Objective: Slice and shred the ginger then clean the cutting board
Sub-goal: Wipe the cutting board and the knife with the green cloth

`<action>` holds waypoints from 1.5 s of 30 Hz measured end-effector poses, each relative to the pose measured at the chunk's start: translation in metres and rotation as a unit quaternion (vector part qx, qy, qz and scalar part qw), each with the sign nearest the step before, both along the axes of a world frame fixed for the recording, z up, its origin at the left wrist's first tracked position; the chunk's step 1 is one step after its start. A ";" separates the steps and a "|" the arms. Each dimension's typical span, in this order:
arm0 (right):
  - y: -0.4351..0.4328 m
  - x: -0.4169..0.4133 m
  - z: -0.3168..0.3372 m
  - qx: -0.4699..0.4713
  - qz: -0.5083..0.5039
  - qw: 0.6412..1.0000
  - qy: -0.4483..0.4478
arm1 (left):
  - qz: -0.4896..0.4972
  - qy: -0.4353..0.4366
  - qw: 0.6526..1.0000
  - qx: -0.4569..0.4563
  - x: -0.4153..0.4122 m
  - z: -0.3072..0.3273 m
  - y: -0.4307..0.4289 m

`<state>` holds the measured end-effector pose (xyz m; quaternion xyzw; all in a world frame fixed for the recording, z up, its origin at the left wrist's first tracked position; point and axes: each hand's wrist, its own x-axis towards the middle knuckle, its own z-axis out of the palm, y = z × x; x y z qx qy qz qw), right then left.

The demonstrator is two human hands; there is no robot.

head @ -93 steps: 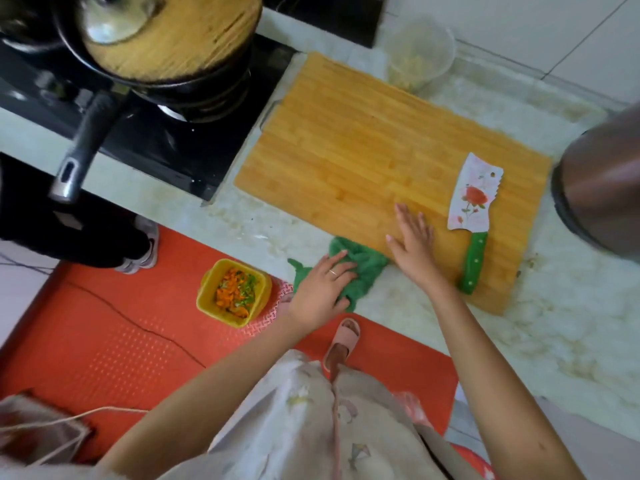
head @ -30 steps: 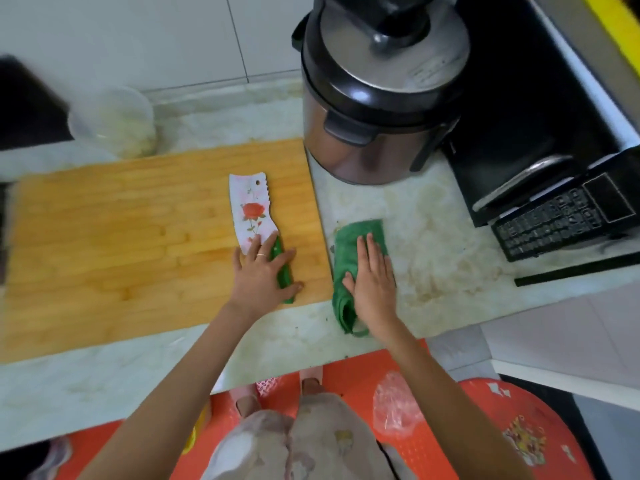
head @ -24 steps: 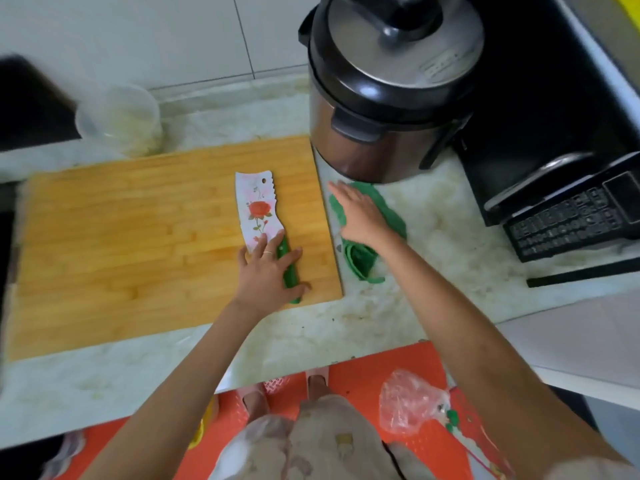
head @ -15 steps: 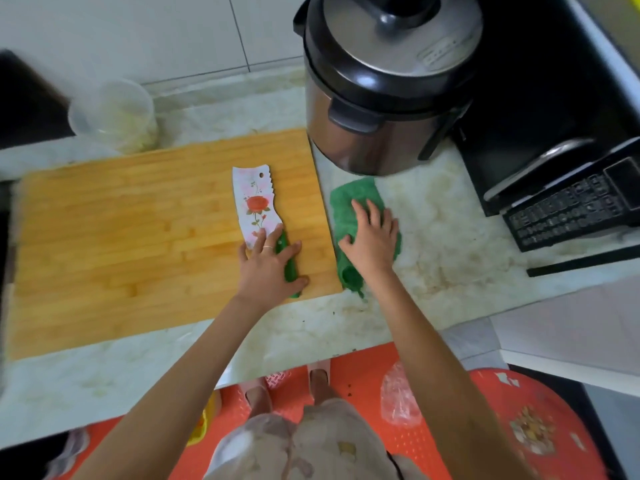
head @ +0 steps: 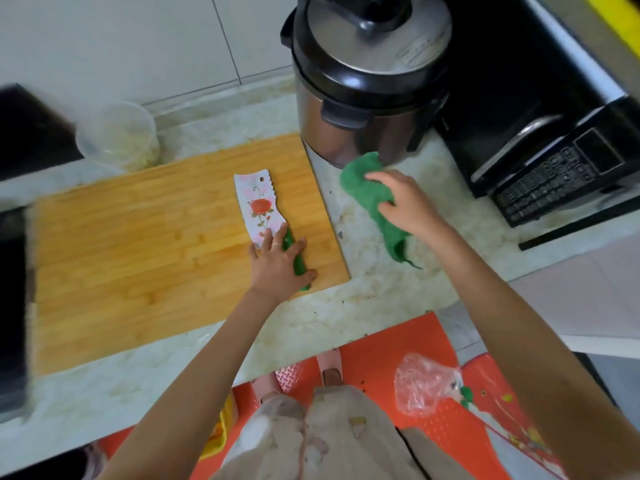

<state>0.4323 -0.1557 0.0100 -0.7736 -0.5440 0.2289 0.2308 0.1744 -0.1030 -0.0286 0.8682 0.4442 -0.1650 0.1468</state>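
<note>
A bare bamboo cutting board lies on the marble counter. On its right end rests a white knife with a rose print and a green handle. My left hand lies flat over that handle, fingers spread. To the right of the board, my right hand presses a green cloth onto the counter close to the cooker's base. A clear tub of shredded ginger stands behind the board at the back left.
A steel pressure cooker stands behind the cloth, with a black microwave to its right. The stove edge is at far left. Below the counter lie an orange floor mat and a crumpled plastic bag.
The right hand has swept the green cloth back and forth on the counter right of the board, now up toward the cooker. The left hand stays on the knife handle.
</note>
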 end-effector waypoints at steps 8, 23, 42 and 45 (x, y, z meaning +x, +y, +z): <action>0.092 -0.048 -0.059 -0.135 0.059 0.979 -0.139 | -0.004 0.007 1.000 0.004 0.004 0.001 0.003; -0.170 -0.019 0.016 -0.415 0.139 0.898 0.049 | -0.052 0.029 0.997 0.041 -0.006 0.002 -0.004; -0.029 -0.015 -0.055 -0.158 -0.058 0.956 -0.239 | -0.059 0.105 0.993 -0.014 -0.037 0.006 0.024; -0.052 0.031 -0.051 -0.243 -0.183 0.926 -0.223 | -0.037 0.078 0.996 -0.024 -0.043 0.001 0.024</action>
